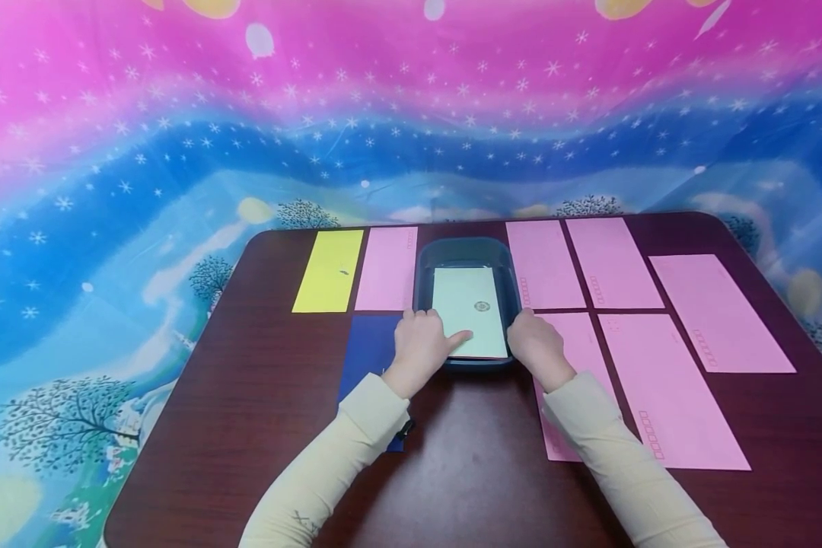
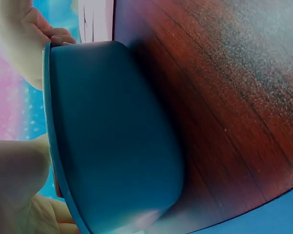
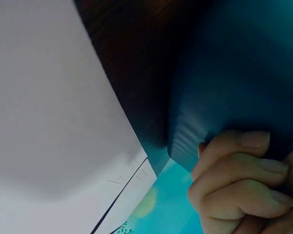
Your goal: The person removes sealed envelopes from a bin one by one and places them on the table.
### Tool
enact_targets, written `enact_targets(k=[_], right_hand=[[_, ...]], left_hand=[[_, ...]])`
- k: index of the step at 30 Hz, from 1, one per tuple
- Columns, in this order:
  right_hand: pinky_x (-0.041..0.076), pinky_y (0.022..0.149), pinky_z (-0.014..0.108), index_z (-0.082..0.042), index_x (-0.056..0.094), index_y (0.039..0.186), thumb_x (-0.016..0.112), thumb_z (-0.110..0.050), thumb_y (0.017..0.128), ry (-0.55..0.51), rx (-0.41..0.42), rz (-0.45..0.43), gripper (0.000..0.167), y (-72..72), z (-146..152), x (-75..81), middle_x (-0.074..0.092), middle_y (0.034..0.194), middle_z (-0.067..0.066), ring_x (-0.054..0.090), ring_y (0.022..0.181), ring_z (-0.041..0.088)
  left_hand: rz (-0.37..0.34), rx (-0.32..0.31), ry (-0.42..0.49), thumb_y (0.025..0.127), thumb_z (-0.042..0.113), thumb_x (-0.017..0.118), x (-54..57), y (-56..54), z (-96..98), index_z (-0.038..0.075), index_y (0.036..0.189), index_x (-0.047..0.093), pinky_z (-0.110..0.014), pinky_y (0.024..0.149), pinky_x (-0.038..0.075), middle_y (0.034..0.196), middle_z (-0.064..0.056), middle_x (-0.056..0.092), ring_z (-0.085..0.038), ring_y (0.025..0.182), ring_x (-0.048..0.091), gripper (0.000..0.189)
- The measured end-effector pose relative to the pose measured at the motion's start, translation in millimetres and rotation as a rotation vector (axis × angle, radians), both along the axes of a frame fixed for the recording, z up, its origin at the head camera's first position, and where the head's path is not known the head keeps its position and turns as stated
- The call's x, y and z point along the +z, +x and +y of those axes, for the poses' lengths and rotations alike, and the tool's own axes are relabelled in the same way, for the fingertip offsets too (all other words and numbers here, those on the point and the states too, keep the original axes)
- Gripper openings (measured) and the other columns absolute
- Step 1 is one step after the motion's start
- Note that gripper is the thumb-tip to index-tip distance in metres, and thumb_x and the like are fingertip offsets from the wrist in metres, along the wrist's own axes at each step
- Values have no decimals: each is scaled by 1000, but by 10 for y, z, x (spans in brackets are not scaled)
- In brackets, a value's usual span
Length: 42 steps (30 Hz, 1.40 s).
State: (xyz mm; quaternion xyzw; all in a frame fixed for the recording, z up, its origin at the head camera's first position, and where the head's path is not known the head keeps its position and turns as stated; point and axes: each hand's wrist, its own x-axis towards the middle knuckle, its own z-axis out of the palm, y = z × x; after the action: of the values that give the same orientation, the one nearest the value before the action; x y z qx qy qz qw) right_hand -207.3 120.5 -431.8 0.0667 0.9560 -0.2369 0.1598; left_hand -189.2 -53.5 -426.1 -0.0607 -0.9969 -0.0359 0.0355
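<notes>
A dark teal plastic tub (image 1: 423, 281) stands at the middle of the table, between both hands. On it lies a pale green paper (image 1: 462, 304) with a round dark emblem, and a thin red edge shows under its near end. My left hand (image 1: 419, 342) grips the tub's left rim, its thumb stretched across the green paper's near corner. Opposite, the right hand (image 1: 537, 346) holds the right rim. In the right wrist view, the curled fingers (image 3: 229, 168) lie against the tub's outer wall (image 3: 234, 73). The left wrist view shows the tub's near side (image 2: 112, 131) above the wood.
Several pink envelopes (image 1: 671, 388) lie flat to the tub's right. Left of it are another pink envelope (image 1: 387, 266), a yellow one (image 1: 329, 270) and a dark blue sheet (image 1: 370, 350), partly under the left arm. A patterned cloth (image 1: 411, 114) hangs behind the brown table (image 1: 260, 365).
</notes>
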Motion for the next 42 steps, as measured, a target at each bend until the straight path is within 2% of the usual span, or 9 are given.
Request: enact_targets(k=[8, 15, 18, 21, 24, 27, 29, 35, 42], right_hand=[[45, 60, 35, 18, 41, 127, 34, -12, 99, -2, 3, 6, 42, -17, 11, -18, 59, 91, 26, 57, 77, 33], [45, 60, 36, 18, 41, 127, 34, -13, 98, 1, 1, -3, 42, -13, 0, -19, 59, 93, 26, 57, 77, 33], [45, 59, 35, 17, 42, 126, 34, -13, 98, 6, -1, -5, 42, -12, -4, -15, 59, 92, 26, 57, 77, 33], [44, 58, 34, 17, 42, 125, 34, -13, 98, 9, 1, -5, 41, -13, -5, -13, 58, 89, 24, 57, 75, 32], [43, 56, 32, 16, 43, 124, 34, -13, 99, 1, 0, -11, 40, -11, -4, -11, 56, 83, 21, 56, 73, 31], [42, 56, 30, 15, 43, 123, 35, -15, 100, -5, -3, -18, 39, -4, 0, -7, 53, 80, 18, 56, 72, 30], [42, 56, 30, 15, 42, 122, 35, -15, 100, -12, -5, -22, 38, 4, 4, -3, 52, 79, 18, 56, 72, 29], [42, 56, 31, 13, 45, 117, 35, -15, 99, -5, 0, -5, 35, 14, 13, -3, 53, 77, 17, 56, 70, 29], [48, 62, 38, 12, 48, 113, 38, -16, 97, 3, -3, 2, 33, -12, 17, -3, 57, 83, 20, 58, 75, 31]], left_hand=[[55, -15, 16, 78, 66, 63, 13, 3, -2, 5, 77, 69, -26, 54, 43, 60, -6, 60, -18, 66, 54, 61], [111, 2, -4, 77, 64, 65, -2, 25, 20, 2, 95, 64, -27, 59, 49, 77, -8, 63, -19, 73, 58, 64], [70, 27, 129, 77, 59, 70, 2, 20, 19, 0, 108, 57, -28, 59, 53, 88, -12, 61, -19, 73, 60, 68], [-5, 42, 356, 78, 49, 74, 10, -11, 3, -2, 121, 51, -30, 65, 56, 100, -15, 58, -21, 78, 62, 71], [-53, 56, 578, 82, 36, 74, 14, -59, -30, -5, 129, 49, -36, 81, 56, 113, -19, 59, -28, 94, 64, 67], [-65, 72, 728, 89, 26, 67, 16, -86, -76, -6, 129, 52, -41, 91, 52, 120, -22, 62, -32, 109, 62, 54], [-64, 89, 788, 93, 23, 62, 19, -84, -106, -6, 130, 52, -41, 88, 53, 120, -22, 64, -31, 108, 63, 48], [-84, 125, 875, 97, 22, 55, 63, -41, -214, -1, 131, 51, -28, 61, 49, 101, -18, 69, -25, 78, 66, 41], [-6, 148, 867, 96, 19, 57, 146, 86, -470, -1, 128, 54, -36, 73, 53, 111, -18, 70, -29, 94, 68, 39]])
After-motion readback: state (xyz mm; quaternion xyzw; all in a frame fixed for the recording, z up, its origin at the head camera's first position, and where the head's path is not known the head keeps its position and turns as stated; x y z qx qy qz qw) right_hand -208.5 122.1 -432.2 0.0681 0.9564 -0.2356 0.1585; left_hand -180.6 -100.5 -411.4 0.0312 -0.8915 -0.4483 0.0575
